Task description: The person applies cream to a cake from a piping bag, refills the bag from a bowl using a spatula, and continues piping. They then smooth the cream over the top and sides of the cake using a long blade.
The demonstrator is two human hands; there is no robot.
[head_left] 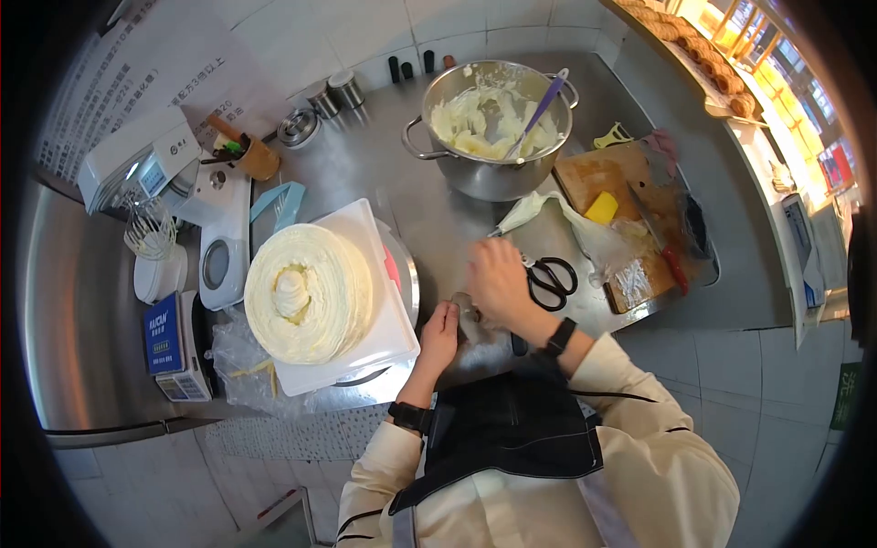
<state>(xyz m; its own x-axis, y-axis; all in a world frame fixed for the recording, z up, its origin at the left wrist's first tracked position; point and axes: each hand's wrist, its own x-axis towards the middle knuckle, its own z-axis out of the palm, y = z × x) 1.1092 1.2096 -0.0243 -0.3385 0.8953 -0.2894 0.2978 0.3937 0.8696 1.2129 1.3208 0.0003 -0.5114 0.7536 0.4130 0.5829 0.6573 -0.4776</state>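
Observation:
My left hand [438, 342] is closed at the counter's front edge, right of the cake board, around something greyish that is too blurred to name. My right hand [502, 285] is just beside it to the right, fingers bent and blurred; what they hold, if anything, is hidden. A round cream-covered cake [315, 290] with a swirl in its middle sits on a white square board [388, 320], on a metal turntable [404, 260]. Past my right hand lies a filled piping bag [525, 212], its tip towards the hand. Black-handled scissors [553, 281] lie right of that hand.
A steel pot [498, 178] of cream holds a purple spatula [545, 105]. Right of it, a cutting board [594, 171] bears a yellow scraper [602, 207] and a red-handled knife [674, 269]. A stand mixer [151, 173], boxes and a crumpled plastic bag [245, 365] are at the left.

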